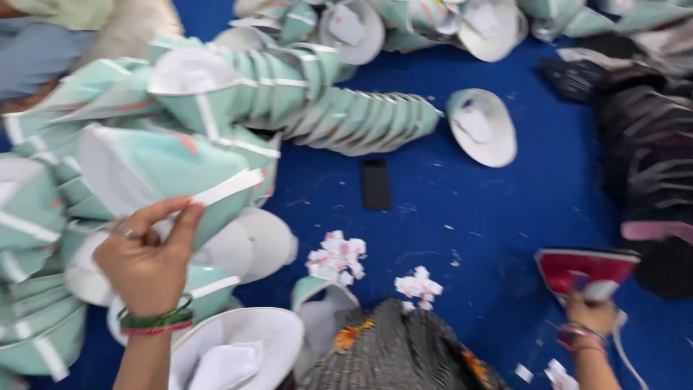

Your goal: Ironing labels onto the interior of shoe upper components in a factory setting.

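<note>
My left hand (148,260), with a ring and green and red bangles at the wrist, grips the rim of a mint-green and white fabric cap piece (162,173) raised over the heap on the left. My right hand (592,312), also bangled, holds the handle of a red and white clothes iron (585,271) that rests on the blue mat at lower right. A white cap piece (238,347) lies open just below my left arm.
Nested rows of mint cap pieces (361,119) stretch across the blue mat (469,209). A single cap (482,126), a black phone (376,183), paper scraps (336,257), a dark garment pile (650,144) at right, and my patterned lap (397,350) surround me. Another person's clothing (36,43) shows at top left.
</note>
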